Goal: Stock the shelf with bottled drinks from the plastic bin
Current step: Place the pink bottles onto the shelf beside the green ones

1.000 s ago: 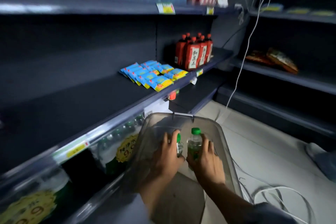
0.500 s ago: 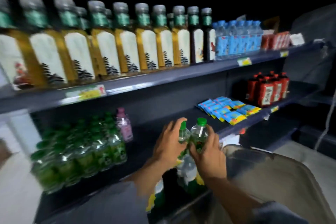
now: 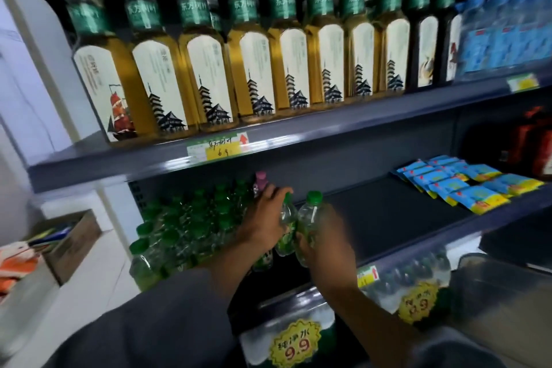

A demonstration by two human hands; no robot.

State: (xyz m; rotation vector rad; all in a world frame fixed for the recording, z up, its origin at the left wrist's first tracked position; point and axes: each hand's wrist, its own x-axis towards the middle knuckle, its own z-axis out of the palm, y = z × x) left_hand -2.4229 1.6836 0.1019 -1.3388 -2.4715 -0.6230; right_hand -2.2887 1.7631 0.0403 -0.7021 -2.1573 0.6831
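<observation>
Green-capped row (image 3: pixel 185 230): just left of my left hand, already standing on the middle shelf (image 3: pixel 388 212).
Left hand (image 3: pixel 263 218): curled round a green-capped bottle (image 3: pixel 286 227).
Right hand (image 3: pixel 325 236): wrapped round a second bottle (image 3: pixel 310 218), touching the first.
Change: a second ago both bottles were down in the bin (image 3: pixel 504 287); now they're at shelf height.
Meaning: only setting them beside the row remains, I judge.

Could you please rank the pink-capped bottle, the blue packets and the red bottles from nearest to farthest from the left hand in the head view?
From the left hand:
1. Pink-capped bottle, just above its fingers.
2. Blue packets, to the right on the same shelf.
3. Red bottles, at the far right edge.
</observation>
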